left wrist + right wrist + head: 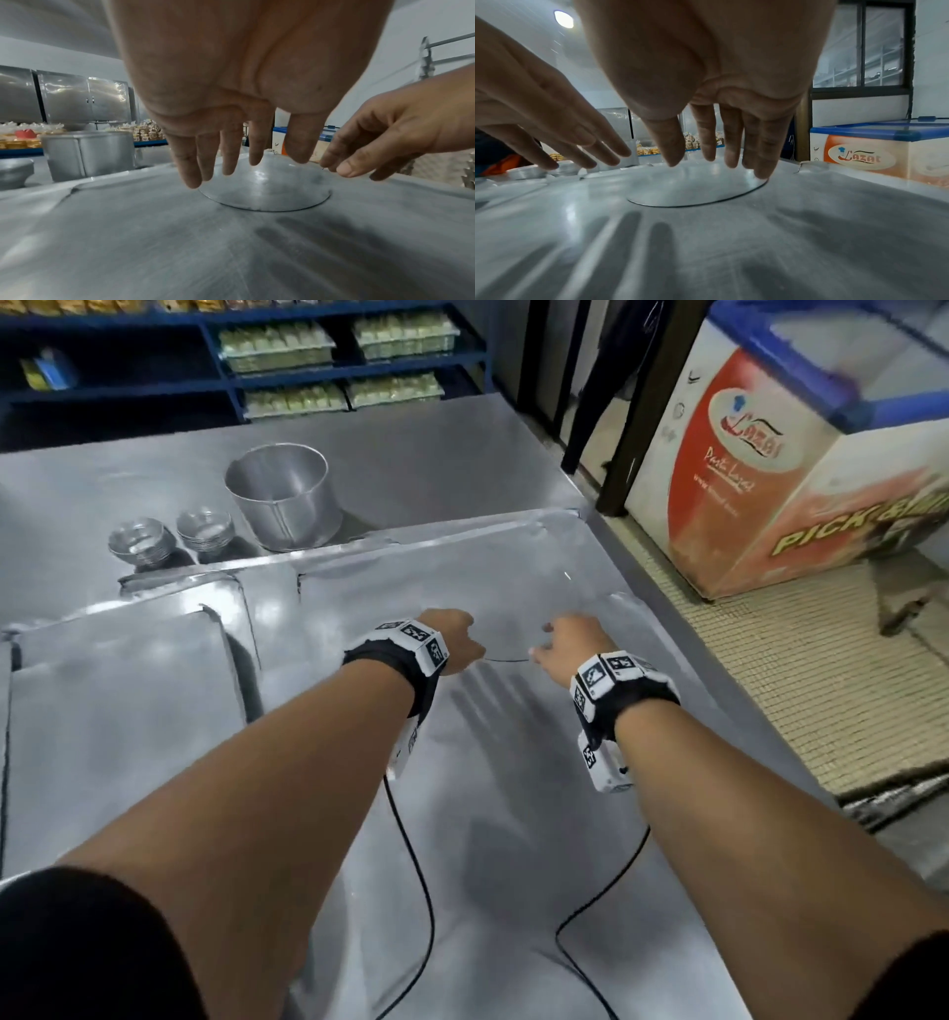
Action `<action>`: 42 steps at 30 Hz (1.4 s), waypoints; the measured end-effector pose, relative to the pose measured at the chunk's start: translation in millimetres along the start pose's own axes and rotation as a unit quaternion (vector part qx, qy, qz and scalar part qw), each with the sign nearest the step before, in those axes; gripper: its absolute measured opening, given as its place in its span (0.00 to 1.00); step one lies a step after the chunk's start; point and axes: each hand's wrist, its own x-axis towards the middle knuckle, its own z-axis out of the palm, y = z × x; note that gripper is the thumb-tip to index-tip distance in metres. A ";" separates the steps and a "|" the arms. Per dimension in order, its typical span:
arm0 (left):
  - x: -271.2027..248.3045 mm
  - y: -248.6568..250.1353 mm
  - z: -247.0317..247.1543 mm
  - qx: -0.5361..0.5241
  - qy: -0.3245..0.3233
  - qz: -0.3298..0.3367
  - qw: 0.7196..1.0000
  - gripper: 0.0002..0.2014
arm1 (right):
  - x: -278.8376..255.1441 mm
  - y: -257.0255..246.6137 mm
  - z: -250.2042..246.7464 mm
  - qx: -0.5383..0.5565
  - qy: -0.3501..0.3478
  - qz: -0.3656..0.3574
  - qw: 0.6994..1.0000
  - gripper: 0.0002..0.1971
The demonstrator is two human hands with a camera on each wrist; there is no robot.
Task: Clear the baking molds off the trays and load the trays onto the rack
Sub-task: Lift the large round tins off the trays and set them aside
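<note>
A flat round metal mold disc point(508, 642) lies on the big steel tray point(513, 788) in front of me. My left hand point(454, 636) hovers over its left side; in the left wrist view the straight fingers point(231, 162) point down just above the disc point(267, 192). On the other side, my right hand point(562, 642) reaches its fingertips point(762, 172) to the edge of the disc point(693, 188). Neither hand holds anything. A second tray point(113, 711) lies to the left.
Behind the trays stand two stacks of small foil molds point(138, 544) point(205, 531) and a tall round tin point(285, 495). A chest freezer point(770, 480) stands on the floor at the right. Blue shelves point(334, 367) hold packed goods. A metal rack point(437, 56) shows at the right.
</note>
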 end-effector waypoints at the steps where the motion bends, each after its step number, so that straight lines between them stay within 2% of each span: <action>1: 12.5 1.9 5.1 -0.007 0.001 0.002 1.000 0.28 | 13.7 5.2 3.4 -0.001 0.001 -0.008 1.000 0.22; 5: 45.3 5.6 31.4 -0.001 0.009 -0.010 1.000 0.29 | 52.3 22.5 24.2 -0.018 0.015 -0.022 0.999 0.25; 8: 53.9 0.9 46.9 0.028 -0.001 -0.014 1.000 0.24 | 60.9 30.4 33.3 -0.024 -0.001 -0.032 0.999 0.24; 11: 46.8 -3.2 49.9 0.057 0.004 -0.006 0.998 0.17 | 50.7 31.1 30.9 -0.004 -0.004 -0.026 1.000 0.22; 14: 31.5 -4.7 52.3 0.070 0.012 0.015 0.997 0.18 | 30.8 30.9 31.6 0.006 0.011 -0.017 1.000 0.20; 19: 1.3 2.5 58.7 0.081 0.030 0.017 0.996 0.16 | -0.7 26.7 31.3 0.020 0.028 0.043 0.998 0.14; 21: -3.4 4.4 57.1 0.072 0.021 0.012 0.997 0.16 | -6.1 28.2 27.4 0.023 0.037 0.064 0.997 0.16; 23: -0.9 2.3 53.2 0.044 0.012 -0.001 0.999 0.21 | -4.5 31.2 23.0 0.029 0.040 0.074 0.996 0.24; 26: 11.4 -6.3 48.1 -0.006 0.029 -0.051 0.998 0.37 | 8.3 33.6 16.1 0.011 0.011 0.090 0.996 0.55; 28: 23.2 -12.5 42.9 -0.034 0.039 -0.100 0.994 0.47 | 18.9 32.9 12.9 0.007 -0.015 0.096 0.995 0.67; 30: 35.7 -16.4 35.6 -0.047 0.033 -0.138 0.989 0.53 | 32.2 34.4 11.1 0.008 -0.024 0.094 0.995 0.69; 33: 53.6 -16.4 22.7 -0.045 0.037 -0.173 0.983 0.54 | 51.3 36.9 6.0 0.001 -0.033 0.112 0.993 0.65; 37: 72.8 -11.4 12.9 -0.090 0.019 -0.200 0.976 0.57 | 69.2 37.5 1.3 0.014 -0.052 0.135 0.989 0.63; 40: 79.6 -12.1 10.7 -0.085 0.021 -0.223 0.971 0.59 | 77.5 36.0 -1.5 0.027 -0.056 0.133 0.989 0.66; 42: 82.2 -13.3 8.5 -0.088 0.015 -0.229 0.969 0.61 | 80.7 36.5 -6.7 0.020 -0.070 0.140 0.987 0.64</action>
